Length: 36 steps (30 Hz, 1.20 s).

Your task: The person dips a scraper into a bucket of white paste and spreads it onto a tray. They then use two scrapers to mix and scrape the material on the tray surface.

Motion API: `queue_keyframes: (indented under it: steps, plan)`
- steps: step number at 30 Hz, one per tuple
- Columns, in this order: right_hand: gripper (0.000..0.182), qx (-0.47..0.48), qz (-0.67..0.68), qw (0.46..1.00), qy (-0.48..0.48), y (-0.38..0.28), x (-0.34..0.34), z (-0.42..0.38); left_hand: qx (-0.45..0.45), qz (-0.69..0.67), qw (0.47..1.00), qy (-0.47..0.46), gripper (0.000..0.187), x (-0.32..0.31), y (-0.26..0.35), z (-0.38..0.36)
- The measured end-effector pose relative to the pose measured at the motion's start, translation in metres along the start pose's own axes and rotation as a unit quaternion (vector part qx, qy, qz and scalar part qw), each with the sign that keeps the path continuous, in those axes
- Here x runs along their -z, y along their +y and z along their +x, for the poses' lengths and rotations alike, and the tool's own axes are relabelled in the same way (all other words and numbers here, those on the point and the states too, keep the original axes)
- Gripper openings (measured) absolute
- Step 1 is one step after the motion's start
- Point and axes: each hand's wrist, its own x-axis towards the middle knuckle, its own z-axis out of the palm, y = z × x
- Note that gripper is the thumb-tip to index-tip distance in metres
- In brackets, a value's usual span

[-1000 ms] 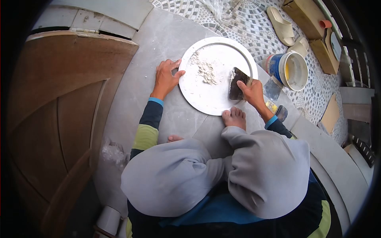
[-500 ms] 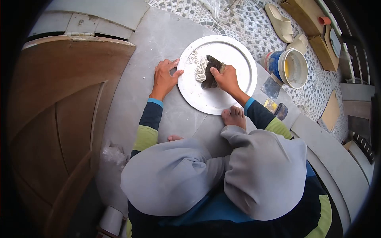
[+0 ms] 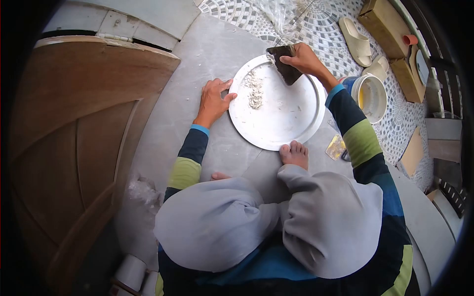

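A round white tray lies on the grey floor, its rim near my bare foot. On its left half sits a patch of crumbly whitish paste, with thin smears elsewhere. My right hand grips a dark, flat scraper over the tray's far rim, thumb across its face; some white paste clings to the scraper's left edge. At the tray's left rim, my left hand rests with thumb and fingers apart, fingertips against the edge.
A bucket with a pale inside stands right of the tray. A yellow-smeared flat piece lies nearer me. Beige slippers and a wooden box are at the far right. A brown wooden door panel fills the left; clear plastic lies beyond.
My right hand has lifted the scraper from the paste toward the tray's far right rim. The paste patch is smaller and flatter. My left hand stays at the rim.
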Motion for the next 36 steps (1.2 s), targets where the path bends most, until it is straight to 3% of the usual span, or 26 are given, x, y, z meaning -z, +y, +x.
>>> queue_keyframes:
  steps: [1, 3, 5, 7, 9, 10, 13, 15, 16, 17, 18, 22, 26, 27, 29, 32, 33, 36]
  plan:
    - [0.038, -0.046, -0.014, 0.998, -0.036, -0.026, 0.02, 0.0, 0.005, 0.003, 1.0, 0.003, 0.04, -0.001, 0.001, -0.001]
    - [0.038, 0.032, 0.149, 0.988, -0.035, -0.027, 0.007, 0.018, 0.009, -0.004, 1.0, 0.013, 0.041, -0.002, 0.002, -0.002]
    - [0.036, 0.06, -0.08, 0.991, -0.087, -0.038, -0.002, 0.031, 0.009, -0.001, 1.0, 0.007, 0.041, -0.001, 0.002, 0.0]
    - [0.037, 0.077, -0.063, 0.99, -0.096, -0.052, -0.012, 0.033, 0.01, 0.011, 1.0, 0.006, 0.042, 0.0, 0.002, 0.0]
    - [0.038, 0.069, 0.055, 0.988, -0.124, -0.055, -0.023, 0.038, 0.011, 0.021, 1.0, 0.002, 0.042, 0.003, 0.003, -0.004]
    - [0.037, 0.077, -0.064, 0.981, -0.169, -0.065, -0.026, 0.036, 0.004, 0.028, 1.0, 0.001, 0.042, 0.003, 0.005, 0.0]
    - [0.036, 0.131, -0.053, 0.969, -0.203, -0.079, -0.024, 0.009, 0.005, 0.038, 0.999, -0.006, 0.042, 0.005, 0.008, 0.001]
    - [0.031, 0.059, -0.041, 0.984, -0.163, -0.072, -0.005, -0.018, 0.013, 0.028, 1.0, -0.003, 0.042, 0.004, 0.009, 0.001]
    - [0.027, 0.037, 0.047, 0.992, -0.114, -0.052, -0.001, -0.035, 0.023, 0.018, 1.0, -0.002, 0.042, 0.004, 0.009, -0.001]
    - [0.025, -0.069, 0.09, 0.989, -0.098, -0.043, 0.012, -0.052, 0.028, 0.016, 0.999, 0.0, 0.042, 0.004, 0.008, -0.002]
    - [0.026, -0.108, 0.126, 0.985, -0.041, -0.02, 0.012, -0.067, 0.026, 0.007, 1.0, 0.004, 0.041, 0.004, 0.007, -0.002]
    - [0.032, -0.123, 0.201, 0.963, 0.127, 0.025, -0.028, -0.09, 0.015, -0.008, 1.0, 0.006, 0.041, 0.001, 0.005, 0.0]
    - [0.031, -0.119, 0.198, 0.955, 0.186, 0.002, -0.069, -0.077, 0.009, -0.017, 1.0, 0.003, 0.041, 0.002, 0.005, 0.001]
    - [0.031, -0.033, 0.201, 0.941, 0.27, -0.004, -0.081, -0.073, 0.008, -0.021, 1.0, 0.007, 0.041, 0.001, 0.004, 0.002]
    - [0.03, -0.104, 0.205, 0.949, 0.215, -0.014, -0.075, -0.075, 0.006, -0.028, 1.0, 0.008, 0.04, -0.001, 0.004, 0.001]
    - [0.032, -0.095, 0.225, 0.949, 0.2, -0.003, -0.083, -0.07, -0.001, -0.021, 1.0, 0.012, 0.04, -0.001, 0.004, 0.002]
    - [0.035, -0.082, 0.163, 0.962, 0.203, -0.017, -0.083, -0.068, -0.001, -0.016, 1.0, 0.012, 0.039, -0.001, 0.004, 0.002]
    - [0.038, -0.145, 0.164, 0.961, 0.169, -0.034, -0.083, -0.069, -0.003, 0.002, 1.0, 0.007, 0.039, -0.001, 0.004, -0.001]
